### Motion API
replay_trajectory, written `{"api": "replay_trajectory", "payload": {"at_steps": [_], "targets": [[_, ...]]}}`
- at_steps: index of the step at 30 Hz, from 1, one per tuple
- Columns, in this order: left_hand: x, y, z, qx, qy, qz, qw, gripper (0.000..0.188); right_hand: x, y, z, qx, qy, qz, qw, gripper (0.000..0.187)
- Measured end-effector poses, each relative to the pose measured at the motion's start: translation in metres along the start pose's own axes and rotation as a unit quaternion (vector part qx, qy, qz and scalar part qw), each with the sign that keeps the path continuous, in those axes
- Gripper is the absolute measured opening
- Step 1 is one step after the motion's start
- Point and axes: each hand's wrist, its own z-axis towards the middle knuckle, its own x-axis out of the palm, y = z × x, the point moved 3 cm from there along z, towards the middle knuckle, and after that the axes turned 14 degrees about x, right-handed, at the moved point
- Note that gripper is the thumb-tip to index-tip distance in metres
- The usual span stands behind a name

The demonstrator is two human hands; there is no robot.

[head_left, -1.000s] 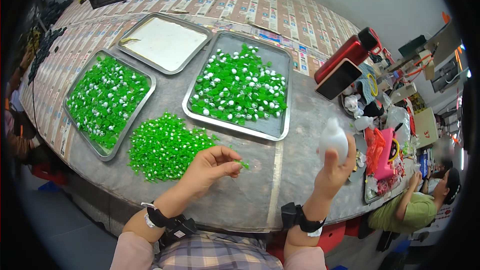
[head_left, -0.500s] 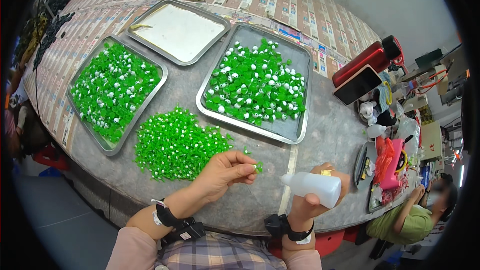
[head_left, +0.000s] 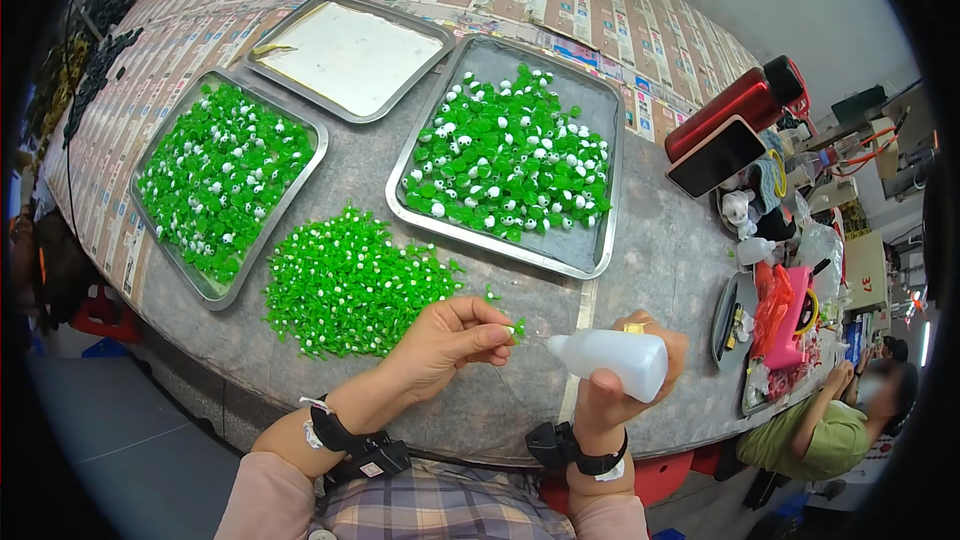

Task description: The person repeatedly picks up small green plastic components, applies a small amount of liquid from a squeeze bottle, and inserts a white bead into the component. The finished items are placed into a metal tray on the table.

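Observation:
Between thumb and forefinger, my left hand (head_left: pixel 447 348) pinches a small green plastic piece (head_left: pixel 516 330) with a white spot. My right hand (head_left: pixel 632 370) is wrapped round a white translucent squeeze bottle (head_left: pixel 615 360), tilted on its side. The bottle's narrow tip points left at the green piece, with a small gap between them. Left of my left hand lies a loose heap of similar small green-and-white pieces (head_left: pixel 350 285) on the grey table cover. One stray piece (head_left: pixel 491 292) sits just beyond my left fingers.
Metal trays hold green-and-white pieces with round white heads, one at the left (head_left: pixel 322 145) and one in the middle (head_left: pixel 598 265). A white-lined tray (head_left: pixel 350 55) stands behind. At right are a red flask (head_left: pixel 725 115), a phone (head_left: pixel 715 156) and a pink container (head_left: pixel 790 320). A co-worker (head_left: pixel 820 430) sits far right.
My right hand has brought the bottle left and slightly up, its tip now closer to the green piece. My left hand keeps its pinch almost in place.

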Motion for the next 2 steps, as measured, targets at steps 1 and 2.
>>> {"api": "replay_trajectory", "payload": {"at_steps": [1, 2], "targets": [[-0.0001, -0.0001, -0.0002, -0.001, -0.001, 0.001, 1.000, 0.006, 0.0005, 0.0002, 0.0006, -0.008, 0.003, -0.008, 1.000, 0.049], [-0.0001, 0.0001, -0.0003, -0.001, 0.002, 0.001, 1.000, 0.006, 0.0006, 0.0004, 0.0006, -0.008, 0.003, -0.008, 1.000, 0.049]]}}
